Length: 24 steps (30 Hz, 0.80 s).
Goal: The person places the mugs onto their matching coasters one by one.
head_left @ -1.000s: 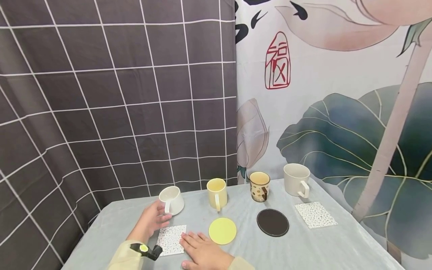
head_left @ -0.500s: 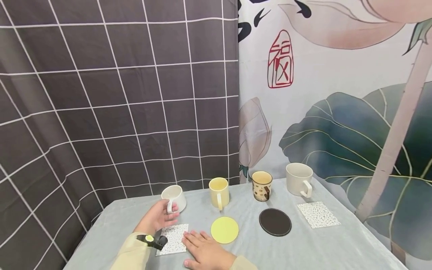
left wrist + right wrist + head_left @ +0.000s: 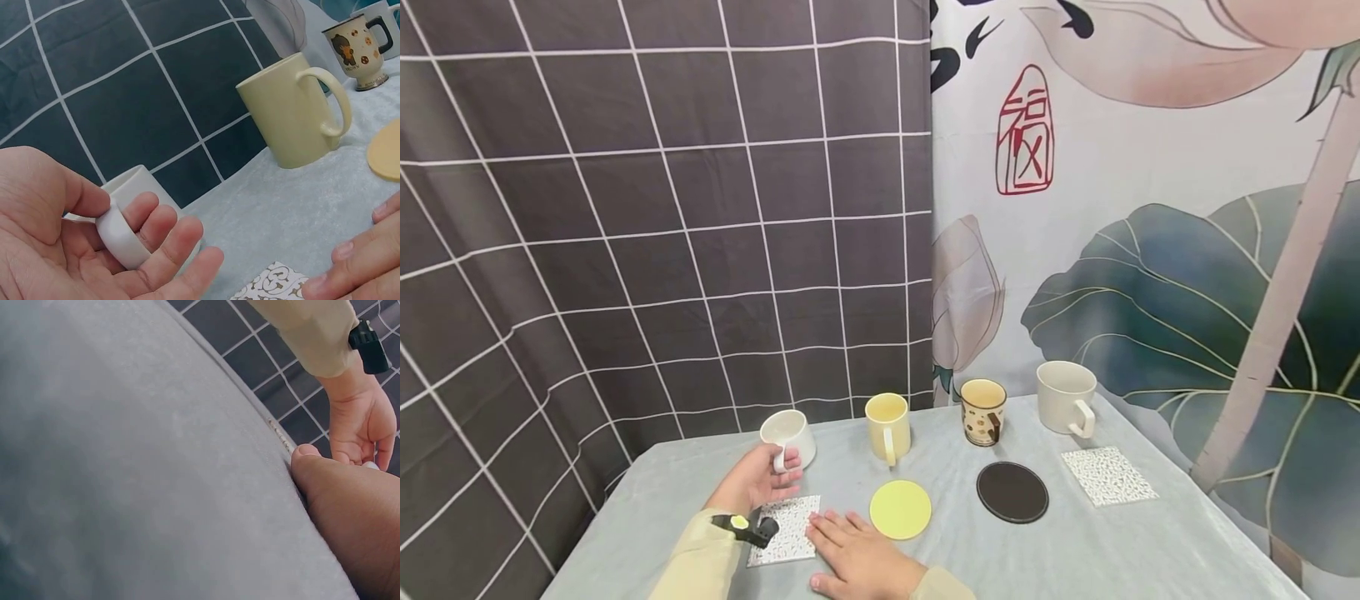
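Note:
My left hand (image 3: 756, 481) pinches the handle of a white mug (image 3: 788, 437). In the left wrist view the thumb lies on top of the white handle (image 3: 119, 236) and fingers pass round and through it; the mug's body (image 3: 140, 187) is partly hidden behind them. The mug stands upright at the table's back left. In front of it lies a square white patterned coaster (image 3: 790, 533), partly covered by my left wrist. My right hand (image 3: 865, 557) rests flat, fingers straight, with its fingertips at that coaster's right edge.
A yellow mug (image 3: 887, 429), a spotted mug (image 3: 982, 412) and a large off-white mug (image 3: 1063, 398) stand along the back. Before them lie a round yellow coaster (image 3: 900, 510), a round dark coaster (image 3: 1012, 492) and another square patterned coaster (image 3: 1109, 477). Curtains hang behind the table.
My left hand has moved slightly right and up, and its fingers have come round the white mug's handle. The right hand stays flat beside the coaster. The head view has shifted a little.

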Motion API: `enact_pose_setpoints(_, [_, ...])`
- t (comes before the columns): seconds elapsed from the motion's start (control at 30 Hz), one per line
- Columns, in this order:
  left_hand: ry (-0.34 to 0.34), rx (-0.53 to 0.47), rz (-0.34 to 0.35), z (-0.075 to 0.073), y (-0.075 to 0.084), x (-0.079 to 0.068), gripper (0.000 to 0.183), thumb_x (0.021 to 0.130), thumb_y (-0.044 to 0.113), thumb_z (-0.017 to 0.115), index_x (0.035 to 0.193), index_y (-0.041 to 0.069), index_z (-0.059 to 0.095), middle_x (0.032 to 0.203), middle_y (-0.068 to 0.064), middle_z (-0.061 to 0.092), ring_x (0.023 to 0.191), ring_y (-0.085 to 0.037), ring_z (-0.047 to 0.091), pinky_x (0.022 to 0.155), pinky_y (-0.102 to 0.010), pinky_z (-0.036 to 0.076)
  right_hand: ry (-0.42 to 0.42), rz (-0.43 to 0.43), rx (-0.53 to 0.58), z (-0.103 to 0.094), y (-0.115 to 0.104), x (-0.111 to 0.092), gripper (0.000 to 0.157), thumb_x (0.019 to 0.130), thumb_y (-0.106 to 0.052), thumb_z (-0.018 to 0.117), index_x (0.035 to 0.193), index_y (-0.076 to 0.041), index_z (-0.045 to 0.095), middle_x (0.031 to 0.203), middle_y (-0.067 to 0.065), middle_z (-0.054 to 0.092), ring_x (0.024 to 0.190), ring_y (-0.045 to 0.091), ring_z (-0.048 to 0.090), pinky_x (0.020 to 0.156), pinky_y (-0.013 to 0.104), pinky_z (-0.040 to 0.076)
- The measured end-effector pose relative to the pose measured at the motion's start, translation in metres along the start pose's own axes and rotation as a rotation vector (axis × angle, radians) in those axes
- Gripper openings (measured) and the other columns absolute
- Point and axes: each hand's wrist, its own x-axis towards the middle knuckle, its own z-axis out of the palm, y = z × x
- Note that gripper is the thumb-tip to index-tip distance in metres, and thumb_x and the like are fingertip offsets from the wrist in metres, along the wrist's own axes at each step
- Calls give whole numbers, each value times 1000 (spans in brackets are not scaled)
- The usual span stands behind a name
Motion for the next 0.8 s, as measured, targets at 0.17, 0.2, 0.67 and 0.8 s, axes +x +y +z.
enact_pose_setpoints(0.17, [-29, -44, 7, -3, 2, 0, 31, 105, 10, 31, 121, -8, 51, 93, -7, 67, 90, -21, 71, 89, -48, 59, 14, -5, -17, 0, 0, 1, 67, 107, -56, 27, 155, -12, 42, 161, 2, 39, 146, 20, 39, 115, 41, 38])
enact_pose_setpoints(0.2, [-35, -48, 6, -4, 3, -1, 31, 105, 9, 31, 123, -9, 49, 94, -7, 67, 90, -21, 71, 89, -48, 59, 16, -6, -18, 0, 0, 1, 67, 107, -56, 27, 155, -12, 42, 161, 3, 39, 146, 20, 39, 115, 41, 38])
enact_pose_setpoints(0.67, [45, -55, -50, -11, 7, 1, 29, 104, 6, 45, 130, -8, 45, 88, -8, 73, 80, -21, 75, 87, -50, 59, -17, 0, 33, 3, 1, 1, 68, 107, -57, 26, 155, -12, 41, 161, 2, 38, 147, 19, 36, 116, 41, 37])
enact_pose_setpoints(0.8, [48, -60, -44, -11, 8, 0, 33, 102, 6, 48, 131, -10, 44, 90, -10, 74, 80, -22, 75, 86, -47, 60, -12, -1, 28, 2, 2, 1, 68, 107, -57, 26, 155, -12, 41, 161, 2, 38, 147, 19, 37, 116, 41, 37])
